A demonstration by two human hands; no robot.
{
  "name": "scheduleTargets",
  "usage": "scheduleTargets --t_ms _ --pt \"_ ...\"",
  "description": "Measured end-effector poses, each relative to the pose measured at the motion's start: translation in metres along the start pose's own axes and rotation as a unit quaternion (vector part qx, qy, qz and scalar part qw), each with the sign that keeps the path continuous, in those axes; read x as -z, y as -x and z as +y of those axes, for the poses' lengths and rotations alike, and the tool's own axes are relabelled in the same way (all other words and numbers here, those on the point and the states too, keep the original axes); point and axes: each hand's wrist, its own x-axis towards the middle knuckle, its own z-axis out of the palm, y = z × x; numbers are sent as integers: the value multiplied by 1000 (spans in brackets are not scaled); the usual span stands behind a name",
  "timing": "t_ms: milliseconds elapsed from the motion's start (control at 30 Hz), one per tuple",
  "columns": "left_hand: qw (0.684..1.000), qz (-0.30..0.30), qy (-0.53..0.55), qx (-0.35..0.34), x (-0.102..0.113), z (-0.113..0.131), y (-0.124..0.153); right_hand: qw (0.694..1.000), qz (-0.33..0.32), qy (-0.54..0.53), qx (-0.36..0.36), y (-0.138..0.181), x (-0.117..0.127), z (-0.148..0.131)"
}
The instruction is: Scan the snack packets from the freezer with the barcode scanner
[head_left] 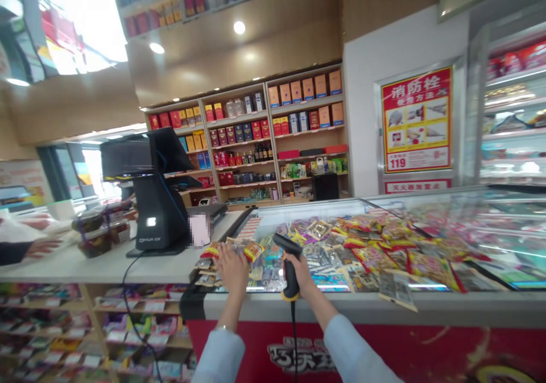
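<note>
My right hand (pixel 302 269) is wrapped round the handle of a black and yellow barcode scanner (pixel 290 280), which stands upright with its head tilted and its cable hanging down. My left hand (pixel 232 266) lies with fingers stretched out over a few small snack packets (pixel 210 269) at the left end of the glass-topped freezer. A red and yellow snack packet (pixel 255 250) sits just right of those fingers. Further right, many more snack bags (pixel 384 238) are heaped on the glass, and a pale packet (pixel 397 288) hangs over the front edge.
Left of the freezer (pixel 341 303) is a white counter (pixel 102 269) with a black checkout terminal (pixel 157 212) and plastic food tubs (pixel 96 235). Another person's hands (pixel 45 244) rest at the far left. A cable (pixel 128 292) droops before the lower shelves. Boxed goods line the back shelves (pixel 239 138).
</note>
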Motion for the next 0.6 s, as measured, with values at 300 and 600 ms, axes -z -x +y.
scheduleTargets --t_ms 300,600 --pt "987 -61 116 -97 17 138 -4 993 99 11 69 8 99 -101" --pt "934 -200 252 -155 -26 217 51 982 163 19 93 33 186 -159"
